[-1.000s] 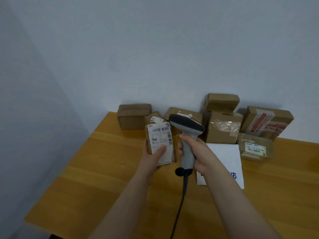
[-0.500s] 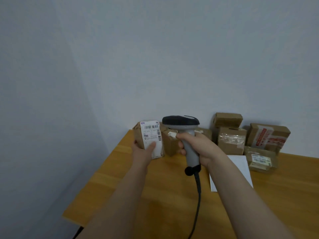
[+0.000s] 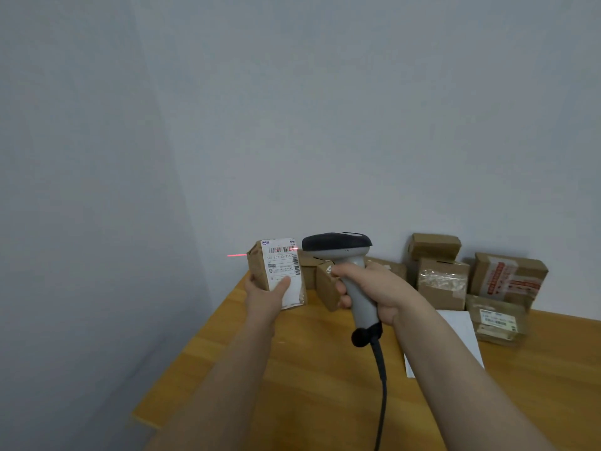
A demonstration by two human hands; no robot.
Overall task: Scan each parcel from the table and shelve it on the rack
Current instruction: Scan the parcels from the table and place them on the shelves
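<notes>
My left hand grips a small brown parcel upright above the table's left end, its white barcode label facing me. A red laser line runs across the barcode at the label's top and spills onto the wall to the left. My right hand grips the grey handle of a barcode scanner with a dark head, just right of the parcel. The scanner's black cable hangs down toward the bottom edge. No rack is in view.
The wooden table stands in a corner of grey walls. Several brown cardboard parcels sit along the back wall, one with red tape. A white envelope lies flat behind my right forearm.
The view has swung left and up. Both hands rose with the parcel and scanner, and the red laser line now shows across the parcel's barcode.
</notes>
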